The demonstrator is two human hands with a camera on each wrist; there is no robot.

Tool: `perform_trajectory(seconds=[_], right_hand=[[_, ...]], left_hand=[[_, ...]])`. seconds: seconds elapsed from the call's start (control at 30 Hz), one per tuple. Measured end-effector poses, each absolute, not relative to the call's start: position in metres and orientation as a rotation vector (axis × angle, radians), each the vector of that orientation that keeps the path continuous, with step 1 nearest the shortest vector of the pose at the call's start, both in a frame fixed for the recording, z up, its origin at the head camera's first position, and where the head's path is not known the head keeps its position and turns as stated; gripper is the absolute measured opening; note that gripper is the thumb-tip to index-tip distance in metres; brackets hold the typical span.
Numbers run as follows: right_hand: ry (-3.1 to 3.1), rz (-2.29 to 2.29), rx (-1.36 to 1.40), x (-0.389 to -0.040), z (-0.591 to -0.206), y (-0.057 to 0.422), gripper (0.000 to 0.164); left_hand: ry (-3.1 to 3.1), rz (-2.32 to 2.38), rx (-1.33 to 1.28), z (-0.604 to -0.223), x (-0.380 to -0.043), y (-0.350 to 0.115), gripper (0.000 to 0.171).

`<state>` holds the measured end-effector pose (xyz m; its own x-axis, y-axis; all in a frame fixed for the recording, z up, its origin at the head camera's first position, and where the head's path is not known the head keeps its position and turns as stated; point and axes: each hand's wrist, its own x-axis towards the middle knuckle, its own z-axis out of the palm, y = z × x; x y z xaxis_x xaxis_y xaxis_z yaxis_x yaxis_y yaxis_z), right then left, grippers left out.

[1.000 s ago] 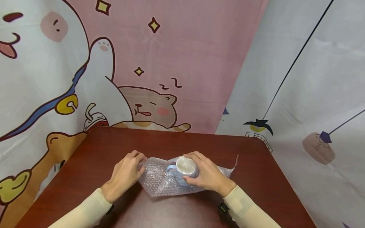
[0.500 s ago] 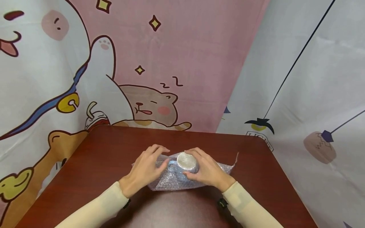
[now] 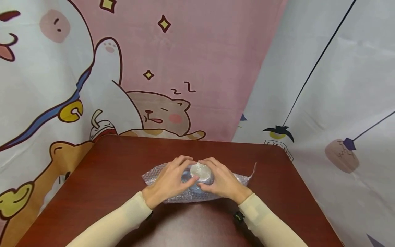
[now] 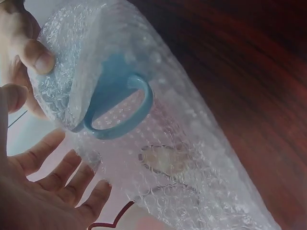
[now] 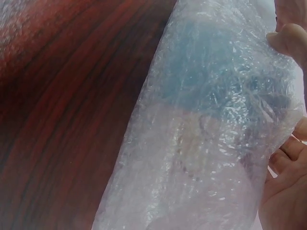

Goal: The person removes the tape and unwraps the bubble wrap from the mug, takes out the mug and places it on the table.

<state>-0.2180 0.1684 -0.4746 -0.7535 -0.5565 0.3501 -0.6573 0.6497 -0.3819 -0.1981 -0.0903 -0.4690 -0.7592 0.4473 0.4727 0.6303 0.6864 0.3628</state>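
Head view: a light blue mug (image 4: 106, 91), its handle (image 4: 112, 132) bare and its body partly covered by bubble wrap (image 3: 152, 173), is near the middle of the reddish-brown worktop (image 3: 197, 228). The right hand (image 3: 226, 181) grips its right side through the wrap, thumb in front, fingers curving behind. The left hand (image 3: 168, 179) is at the handle side with fingers apart and loosely bent; firm contact cannot be told. Its back hides much of the wrap, and whether the mug's round upper end is mouth or base is unclear. From the right wrist, plastic blurs the blue body and the frame edge cuts off the fingers (image 5: 282, 160)
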Motion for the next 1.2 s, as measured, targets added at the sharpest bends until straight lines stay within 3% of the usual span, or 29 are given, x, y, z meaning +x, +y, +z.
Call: perform_trajectory(seconds=[0.43, 0.73, 1.1, 1.2], right_hand=[[-2.666, 0.729, 0.987, -0.227, -0.476, 0.171, 0.086], [-2.656, 0.749, 1.014, -0.23, -0.476, 0.168, 0.082], [-2.737, 0.541, 1.082, -0.233, -0.452, 0.175, 0.082], [-2.778, 0.519, 1.08, -0.234, -0.444, 0.176, 0.076]], left_hand=[[-2.556, -0.692, -0.866, -0.48, -0.206, -0.084, 0.066], [-2.6, -0.713, -0.85, -0.478, -0.208, -0.088, 0.065], [-2.628, -0.679, -0.873, -0.469, -0.209, -0.084, 0.067], [-2.626, -0.672, -0.872, -0.468, -0.21, -0.084, 0.066]])
